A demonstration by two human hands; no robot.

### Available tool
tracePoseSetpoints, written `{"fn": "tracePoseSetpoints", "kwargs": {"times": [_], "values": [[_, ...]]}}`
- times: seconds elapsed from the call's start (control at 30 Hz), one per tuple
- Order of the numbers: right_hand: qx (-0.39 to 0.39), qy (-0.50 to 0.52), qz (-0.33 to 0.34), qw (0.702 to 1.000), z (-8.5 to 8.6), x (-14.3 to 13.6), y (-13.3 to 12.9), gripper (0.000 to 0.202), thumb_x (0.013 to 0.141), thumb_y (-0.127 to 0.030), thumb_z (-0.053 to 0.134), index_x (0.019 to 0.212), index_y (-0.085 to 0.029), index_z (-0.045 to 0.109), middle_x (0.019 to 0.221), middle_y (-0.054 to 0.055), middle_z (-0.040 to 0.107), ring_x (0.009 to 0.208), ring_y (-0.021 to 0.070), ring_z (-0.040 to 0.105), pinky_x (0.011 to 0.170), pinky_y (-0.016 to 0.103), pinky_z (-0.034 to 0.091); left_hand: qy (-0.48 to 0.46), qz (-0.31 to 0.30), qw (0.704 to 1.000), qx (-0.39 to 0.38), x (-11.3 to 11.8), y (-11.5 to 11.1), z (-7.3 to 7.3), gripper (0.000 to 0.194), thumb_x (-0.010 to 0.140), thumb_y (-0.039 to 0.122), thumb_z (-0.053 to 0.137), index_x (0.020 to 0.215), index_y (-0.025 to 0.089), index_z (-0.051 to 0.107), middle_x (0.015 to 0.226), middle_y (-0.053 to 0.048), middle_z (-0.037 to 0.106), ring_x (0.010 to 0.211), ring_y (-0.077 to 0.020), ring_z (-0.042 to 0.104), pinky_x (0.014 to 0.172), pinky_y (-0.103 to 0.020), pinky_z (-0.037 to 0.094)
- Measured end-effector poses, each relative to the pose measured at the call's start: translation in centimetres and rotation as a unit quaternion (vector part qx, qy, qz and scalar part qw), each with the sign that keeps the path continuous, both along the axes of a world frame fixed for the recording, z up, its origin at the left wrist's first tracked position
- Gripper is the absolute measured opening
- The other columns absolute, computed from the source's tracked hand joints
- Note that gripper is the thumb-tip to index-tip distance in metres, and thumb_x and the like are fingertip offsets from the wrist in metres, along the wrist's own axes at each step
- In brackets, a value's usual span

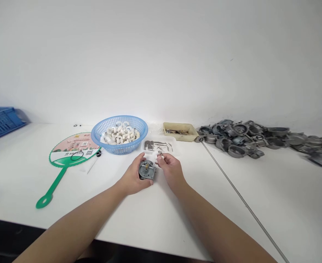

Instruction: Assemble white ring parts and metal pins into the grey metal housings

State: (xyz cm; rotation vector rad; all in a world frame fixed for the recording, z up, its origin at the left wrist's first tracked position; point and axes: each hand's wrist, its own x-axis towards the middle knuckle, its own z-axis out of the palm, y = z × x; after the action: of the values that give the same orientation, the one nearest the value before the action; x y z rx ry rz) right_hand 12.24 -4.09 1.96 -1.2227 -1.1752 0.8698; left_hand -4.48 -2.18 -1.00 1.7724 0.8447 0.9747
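Note:
A grey metal carburetor body (146, 171) with a brass piece at its centre is gripped in my left hand (133, 176), thumb and fingers around its sides. Just right of it, my right hand (172, 170) pinches a small white plastic float (156, 157), partly hidden by the fingers. A thin dark bit shows at those fingertips, too small to make out. Beyond the hands lies a white tray (173, 143) with several thin metal pins (161, 146). Similar white floats (121, 133) fill a blue basket (118, 149) at the back left.
A cream bin (180, 136) holds thin tools. Many carburetor bodies (237, 135) are heaped at the right. A long metal rod (243, 201) crosses the table's right side. Left lie a green-handled fan (57, 182), a black ring (77, 156) and a blue crate (2, 122).

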Motion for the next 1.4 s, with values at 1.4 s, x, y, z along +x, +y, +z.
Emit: {"fn": "tracePoseSetpoints", "kwargs": {"times": [1.4], "values": [[0.007, 0.041, 0.059, 0.997, 3.1, -3.3, -4.0, 0.031, 0.059, -0.045, 0.075, 0.059, -0.018, 0.060, 0.059, 0.001, 0.059, 0.057, 0.0142, 0.051, 0.057, 0.029, 0.044, -0.047, 0.098, 0.890, 0.444, -0.2, -2.3, 4.6, 0.043, 0.074, 0.034, 0.063, 0.114, 0.020, 0.054, 0.107, -0.012, 0.059, 0.100, -0.0247, 0.055, 0.091, -0.042, 0.044]]}}
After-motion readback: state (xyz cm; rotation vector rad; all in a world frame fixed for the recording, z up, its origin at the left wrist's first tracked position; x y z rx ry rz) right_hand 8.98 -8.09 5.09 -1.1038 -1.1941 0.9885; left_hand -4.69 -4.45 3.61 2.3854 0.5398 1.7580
